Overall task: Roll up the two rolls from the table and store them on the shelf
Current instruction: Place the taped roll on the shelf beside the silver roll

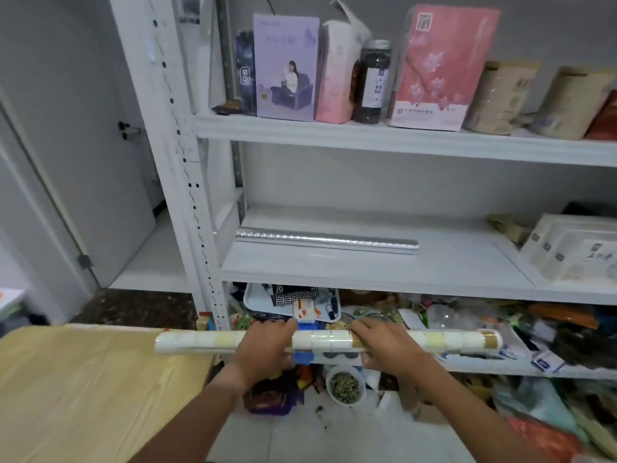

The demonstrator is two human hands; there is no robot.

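While held level, tiled roll (pixel 322 339) sits gripped by both hands.

Roll (pixel 322 339) in fingers (pixel 362 327): cream and yellow tile pattern, gold end. Above fingers: silver embossed roll (pixel 325 239) on white shelf (pixel 384 269). Desk (pixel 83 389): light wood grain.

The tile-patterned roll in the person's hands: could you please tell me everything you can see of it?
The tile-patterned roll is a long, fully wound tube printed with white, cream and tan squares, glossy like vinyl or plastic film. Its right end shows a gold-brown band. It is held level, crosswise in front of the shelving, below the middle shelf. The left hand and right hand grip it near its middle, fingers curled over the top. Its left end reaches over the wooden table's corner; whether it touches is unclear.
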